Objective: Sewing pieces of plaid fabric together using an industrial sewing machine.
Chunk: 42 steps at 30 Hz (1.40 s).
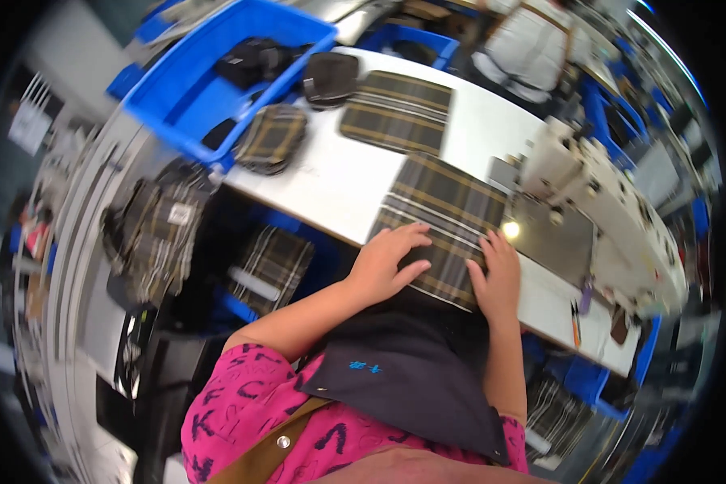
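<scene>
A plaid fabric panel [452, 198] in dark brown, tan and white lies on the white table, its near end hanging over the edge toward me. My left hand [390, 262] rests on its left side, fingers stretched out and thumb apart. On its right side lies my right hand [496, 273], also flat with the fingers spread. Just to the right stands a white sewing machine [605, 202] with a small lit lamp by its needle area. Another plaid panel [398, 111] lies flat farther back, partly overlapped by the near one.
At the far left a blue bin [161, 121] holds dark pieces. Beside it sit a stack of small plaid pieces [273, 137] and a dark stack [331, 79]. Plaid cloth [157, 234] is heaped at the left. A purple-handled tool [586, 297] lies right. Another person [532, 48] sits beyond the table.
</scene>
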Tool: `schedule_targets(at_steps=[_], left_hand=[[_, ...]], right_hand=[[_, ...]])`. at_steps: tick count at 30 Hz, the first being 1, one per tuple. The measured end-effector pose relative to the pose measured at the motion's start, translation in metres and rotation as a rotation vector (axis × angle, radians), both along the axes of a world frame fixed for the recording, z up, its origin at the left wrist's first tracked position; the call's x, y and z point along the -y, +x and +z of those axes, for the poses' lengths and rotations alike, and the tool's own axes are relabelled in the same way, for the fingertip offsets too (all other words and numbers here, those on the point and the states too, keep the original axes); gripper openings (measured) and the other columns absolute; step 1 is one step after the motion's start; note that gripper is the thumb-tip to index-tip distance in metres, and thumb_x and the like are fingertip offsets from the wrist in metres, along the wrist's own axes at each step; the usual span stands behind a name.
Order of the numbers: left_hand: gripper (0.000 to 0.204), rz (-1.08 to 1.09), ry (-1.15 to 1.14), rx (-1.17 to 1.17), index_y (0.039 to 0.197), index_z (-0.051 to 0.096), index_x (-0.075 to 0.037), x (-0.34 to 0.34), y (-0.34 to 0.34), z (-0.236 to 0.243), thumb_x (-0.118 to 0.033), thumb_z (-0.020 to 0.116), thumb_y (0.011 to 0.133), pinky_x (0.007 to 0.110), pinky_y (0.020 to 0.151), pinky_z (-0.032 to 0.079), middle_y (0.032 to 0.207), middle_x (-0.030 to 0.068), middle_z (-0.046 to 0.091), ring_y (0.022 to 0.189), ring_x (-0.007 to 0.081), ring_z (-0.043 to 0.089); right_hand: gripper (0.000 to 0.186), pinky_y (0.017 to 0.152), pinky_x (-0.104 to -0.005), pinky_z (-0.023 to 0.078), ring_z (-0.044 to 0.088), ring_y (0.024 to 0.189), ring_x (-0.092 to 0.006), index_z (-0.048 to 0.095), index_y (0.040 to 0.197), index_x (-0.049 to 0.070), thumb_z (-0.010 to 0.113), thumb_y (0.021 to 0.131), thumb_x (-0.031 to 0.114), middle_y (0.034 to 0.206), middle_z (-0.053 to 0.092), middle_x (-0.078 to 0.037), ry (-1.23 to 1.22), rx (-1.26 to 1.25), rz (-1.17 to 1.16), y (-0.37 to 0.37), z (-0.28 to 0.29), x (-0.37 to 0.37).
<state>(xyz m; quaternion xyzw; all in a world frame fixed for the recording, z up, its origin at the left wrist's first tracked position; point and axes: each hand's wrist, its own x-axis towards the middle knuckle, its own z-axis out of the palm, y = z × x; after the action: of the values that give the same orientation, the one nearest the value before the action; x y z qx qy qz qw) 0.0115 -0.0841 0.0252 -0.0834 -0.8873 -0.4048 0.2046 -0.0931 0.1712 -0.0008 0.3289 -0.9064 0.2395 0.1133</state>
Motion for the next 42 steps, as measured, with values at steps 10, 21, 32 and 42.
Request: schedule_targets(at_steps=[10, 21, 32, 42], left_hand=[[0.028, 1.012, 0.027, -0.153, 0.114, 0.071, -0.008, 0.236, 0.088, -0.007, -0.021, 0.077, 0.090, 0.042, 0.092, 0.053, 0.112, 0.0130, 0.071, 0.106, 0.0339, 0.067], [0.038, 1.128, 0.196, 0.447, 0.094, 0.076, -0.003, 0.384, 0.179, -0.061, -0.041, 0.078, 0.091, 0.039, 0.074, 0.053, 0.082, 0.0100, 0.074, 0.077, 0.0199, 0.067], [0.027, 1.163, 0.637, 0.090, 0.092, 0.073, -0.006, 0.375, 0.179, -0.057, -0.032, 0.075, 0.097, 0.030, 0.069, 0.047, 0.079, -0.0017, 0.067, 0.073, 0.0095, 0.056], [0.022, 0.767, 0.886, -0.379, 0.115, 0.065, -0.009, 0.338, 0.150, 0.005, -0.026, 0.051, 0.113, 0.023, 0.086, 0.048, 0.106, -0.0023, 0.068, 0.091, 0.0083, 0.061]], right_hand=[[0.046, 0.123, -0.0517, 0.029, 0.046, 0.145, -0.0370, 0.061, 0.138, 0.001, 0.066, 0.099, 0.026, 0.152, 0.055, -0.018, 0.085, 0.014, 0.019, 0.002, -0.001, -0.005], [0.045, 0.122, -0.0513, 0.031, 0.047, 0.144, -0.0356, 0.061, 0.138, 0.001, 0.064, 0.100, 0.025, 0.151, 0.056, -0.017, 0.109, -0.013, -0.005, 0.000, -0.003, -0.002], [0.045, 0.122, -0.0517, 0.032, 0.048, 0.144, -0.0359, 0.062, 0.137, 0.001, 0.065, 0.100, 0.025, 0.151, 0.056, -0.017, 0.090, -0.029, 0.002, 0.000, -0.002, -0.001], [0.045, 0.122, -0.0487, 0.032, 0.047, 0.144, -0.0376, 0.062, 0.136, 0.000, 0.064, 0.100, 0.025, 0.150, 0.057, -0.018, 0.086, -0.009, 0.003, 0.002, 0.003, -0.002]])
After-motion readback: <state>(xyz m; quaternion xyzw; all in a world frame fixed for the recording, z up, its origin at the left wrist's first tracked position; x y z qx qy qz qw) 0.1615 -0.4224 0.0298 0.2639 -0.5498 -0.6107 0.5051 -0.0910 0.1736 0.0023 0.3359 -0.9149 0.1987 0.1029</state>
